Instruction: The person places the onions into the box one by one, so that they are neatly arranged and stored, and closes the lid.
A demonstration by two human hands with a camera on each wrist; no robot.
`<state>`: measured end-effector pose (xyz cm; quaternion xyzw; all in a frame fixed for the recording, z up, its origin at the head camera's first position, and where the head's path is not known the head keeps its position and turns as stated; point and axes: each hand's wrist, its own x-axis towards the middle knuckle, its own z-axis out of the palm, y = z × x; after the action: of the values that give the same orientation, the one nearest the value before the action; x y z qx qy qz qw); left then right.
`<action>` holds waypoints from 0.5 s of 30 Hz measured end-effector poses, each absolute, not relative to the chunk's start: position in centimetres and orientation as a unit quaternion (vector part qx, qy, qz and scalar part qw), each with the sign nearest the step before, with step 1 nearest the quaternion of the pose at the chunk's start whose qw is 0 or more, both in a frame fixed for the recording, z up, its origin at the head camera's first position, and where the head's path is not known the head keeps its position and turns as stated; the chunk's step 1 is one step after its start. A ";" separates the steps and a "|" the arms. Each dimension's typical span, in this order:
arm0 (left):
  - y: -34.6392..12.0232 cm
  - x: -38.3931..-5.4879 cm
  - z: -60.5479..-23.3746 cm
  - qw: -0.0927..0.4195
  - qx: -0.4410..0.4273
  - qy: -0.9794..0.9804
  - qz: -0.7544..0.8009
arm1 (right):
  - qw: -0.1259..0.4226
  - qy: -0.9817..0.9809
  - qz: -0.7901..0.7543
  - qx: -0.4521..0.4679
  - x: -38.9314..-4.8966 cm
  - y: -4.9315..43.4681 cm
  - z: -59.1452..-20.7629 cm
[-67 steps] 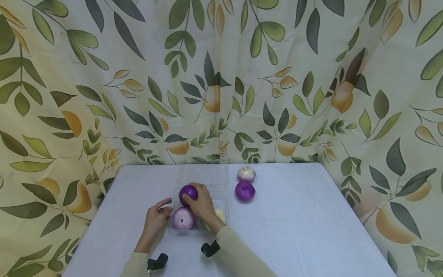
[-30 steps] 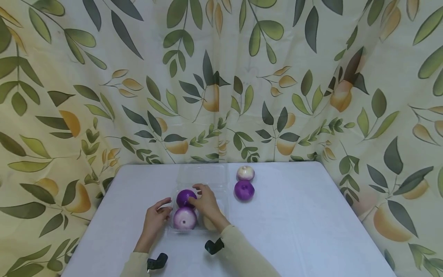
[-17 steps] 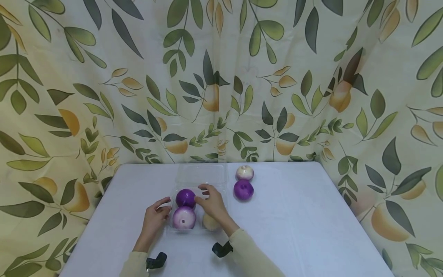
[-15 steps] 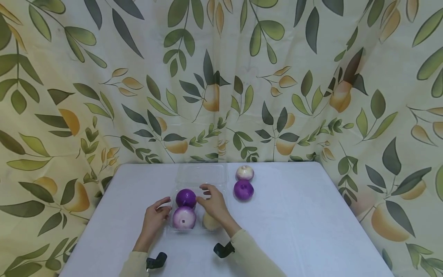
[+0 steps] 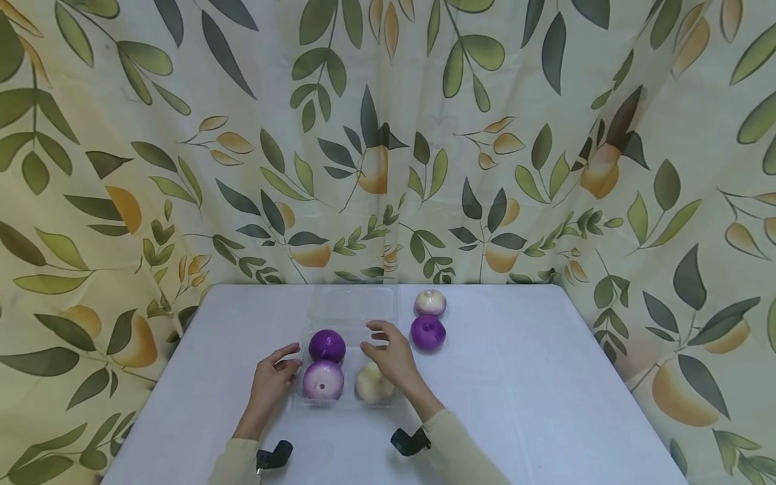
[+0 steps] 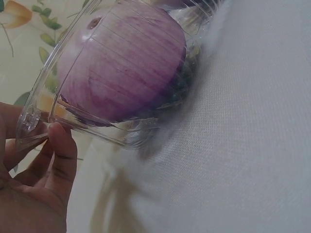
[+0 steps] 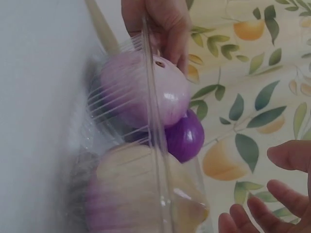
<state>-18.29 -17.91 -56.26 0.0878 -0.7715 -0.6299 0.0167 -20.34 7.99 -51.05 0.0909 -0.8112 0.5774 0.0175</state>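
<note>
A clear plastic container [image 5: 348,404] lies on the table, its hinged lid [image 5: 353,303] folded back. In it, a dark purple onion [image 5: 327,346] sits behind a pink-purple onion [image 5: 323,381] on the left, and a cream-coloured onion [image 5: 373,384] sits front right. My left hand [image 5: 273,385] pinches the container's left rim between thumb and fingers; the left wrist view shows the thumb [image 6: 60,141] at the corner. My right hand [image 5: 397,357], fingers spread and holding nothing, is over the container's right side. In the right wrist view its fingers [image 7: 265,208] are apart from the cream onion.
Right of the container, a white-purple onion [image 5: 430,303] stands behind a bright purple onion [image 5: 428,333]. White cloth covers the table [image 5: 533,391]. A leaf-patterned curtain [image 5: 436,148] hangs along the back and sides.
My right hand has set the dark purple onion down in the container, let go of it and moved right, uncovering the cream onion. My left hand has stayed at the rim.
</note>
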 end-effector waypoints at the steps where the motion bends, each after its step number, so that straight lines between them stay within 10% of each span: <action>1: -17.9 -18.3 -56.3 0.017 0.088 -0.771 -0.631 | 0.015 -0.809 0.581 0.085 -20.2 8.2 -51.0; 15: -18.0 -18.2 -56.2 0.015 0.083 -0.774 -0.628 | 0.039 -0.775 0.629 0.052 -18.5 10.6 -48.9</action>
<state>-18.22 -17.96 -56.20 0.0833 -0.7737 -0.6278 0.0153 -18.54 10.56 -48.86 0.0522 -0.7745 0.6292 0.0386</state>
